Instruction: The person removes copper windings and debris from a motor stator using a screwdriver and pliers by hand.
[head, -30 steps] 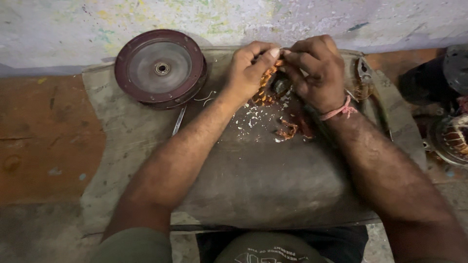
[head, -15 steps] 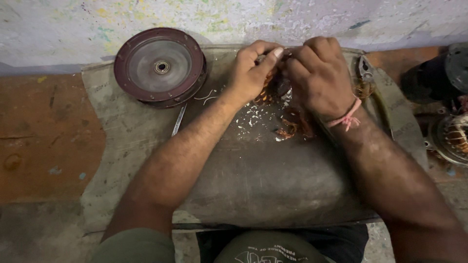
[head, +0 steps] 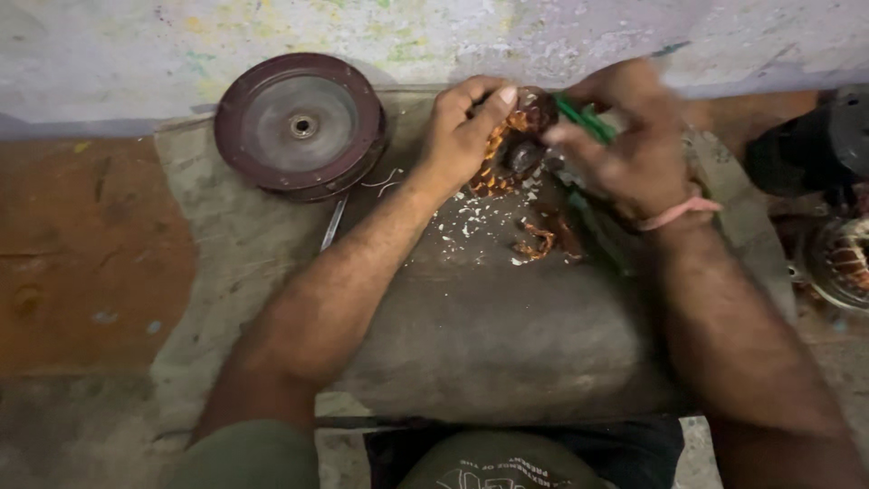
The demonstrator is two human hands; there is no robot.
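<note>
We had our left hand (head: 466, 127) closed on the coil (head: 509, 149) at the bench's (head: 507, 335) far edge, right hand (head: 625, 145) gripping a green tool (head: 579, 116) against it. Wire scraps (head: 541, 240) and white flakes lay near (stripping seemed partway); much copper remained.

Probably a motor repair workshop: copper-wound stator (head: 509, 152), maroon motor cover (head: 301, 125) (dusty), grimy floor cloth (head: 507, 335).
</note>
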